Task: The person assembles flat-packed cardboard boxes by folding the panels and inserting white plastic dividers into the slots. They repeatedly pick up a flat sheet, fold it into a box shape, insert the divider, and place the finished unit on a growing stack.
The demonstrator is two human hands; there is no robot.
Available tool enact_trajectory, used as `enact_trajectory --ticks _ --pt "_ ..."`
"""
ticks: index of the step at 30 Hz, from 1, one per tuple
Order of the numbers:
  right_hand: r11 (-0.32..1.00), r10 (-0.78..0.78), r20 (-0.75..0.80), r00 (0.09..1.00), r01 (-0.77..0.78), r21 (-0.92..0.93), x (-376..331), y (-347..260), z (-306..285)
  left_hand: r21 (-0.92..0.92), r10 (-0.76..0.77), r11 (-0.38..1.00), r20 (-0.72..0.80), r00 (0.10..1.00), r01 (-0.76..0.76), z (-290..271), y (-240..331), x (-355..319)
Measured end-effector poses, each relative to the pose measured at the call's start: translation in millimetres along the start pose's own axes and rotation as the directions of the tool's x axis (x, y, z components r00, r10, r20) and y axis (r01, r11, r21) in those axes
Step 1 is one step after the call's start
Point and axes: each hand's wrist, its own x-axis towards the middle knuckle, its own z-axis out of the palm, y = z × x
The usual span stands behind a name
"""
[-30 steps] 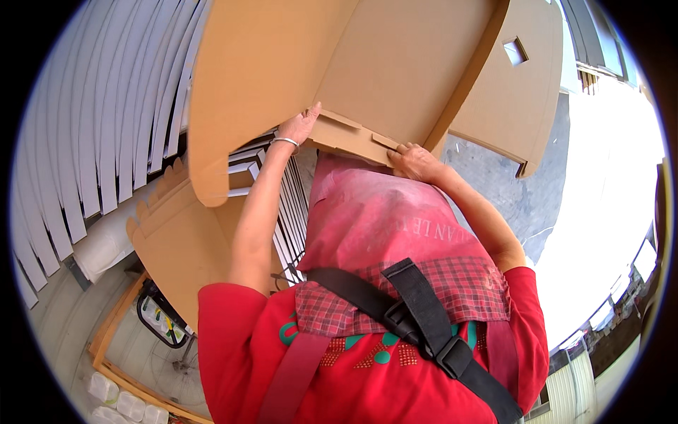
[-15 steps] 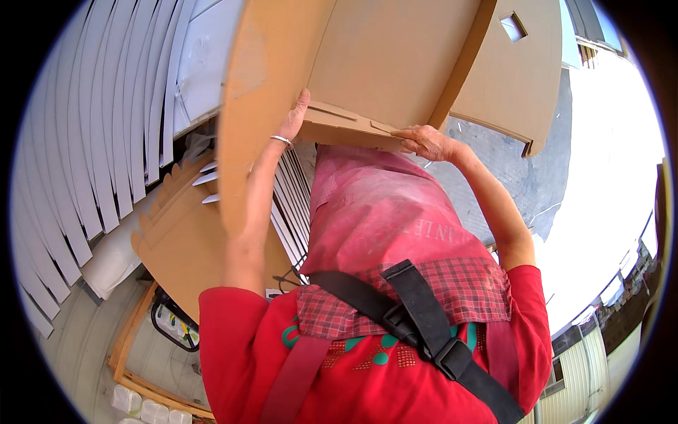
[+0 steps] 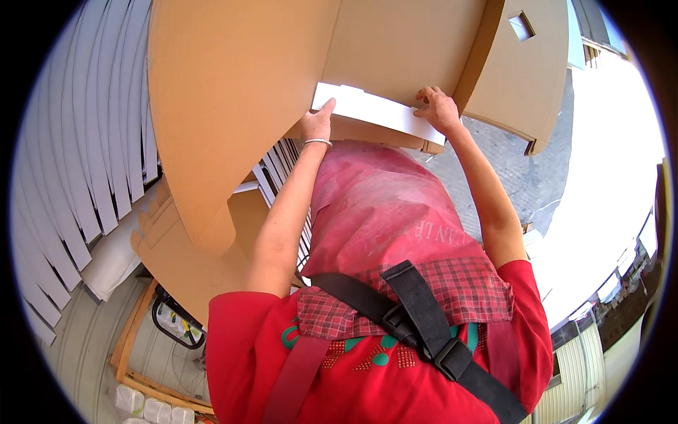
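A large brown cardboard piece (image 3: 240, 92) stands in front of me, with a tall curved side panel on the left. Along its near edge a long white-faced flap (image 3: 381, 113) is turned up, with small tabs on its far edge. My left hand (image 3: 317, 124) is closed at the flap's left end, thumb on the white face; its other fingers are mostly hidden. At the right end my right hand (image 3: 439, 113) has bent fingers beyond the flap's far edge and its thumb near that edge, with a gap between them.
Many white strips (image 3: 85, 127) hang in a row at the left. Another brown cardboard sheet (image 3: 183, 247) lies below the side panel, above a wooden frame (image 3: 127, 339). A cardboard panel with a square hole (image 3: 494, 78) extends at the right over grey floor (image 3: 515, 169).
The near flap has turned up, showing its white face. The side panel has swung left. My left hand has moved right and nearer; my right hand has lifted its fingers from the edge.
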Motion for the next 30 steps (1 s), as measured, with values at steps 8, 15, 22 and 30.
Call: enact_trajectory --ticks 8,15,22,30 --pt "0.856 -0.419 -0.055 0.907 0.373 -0.359 -37.4 -20.9 44.5 0.115 -0.117 0.982 -0.249 0.961 0.149 22.6 32.7 -5.4" --pt "0.960 -0.281 0.171 0.944 0.278 0.039 -16.3 -17.8 70.1 -0.315 -0.481 0.851 -0.146 0.864 0.420 25.1 12.8 -3.2" --pt "0.961 -0.276 0.364 0.890 0.243 0.133 -8.6 -26.6 51.4 -0.340 -0.687 0.639 0.152 0.711 0.690 34.1 11.1 -6.3" --pt "0.916 -0.402 0.217 0.890 0.388 0.104 -2.4 -102.9 39.0 -0.344 -0.678 0.648 0.146 0.720 0.679 36.3 19.9 -6.9"
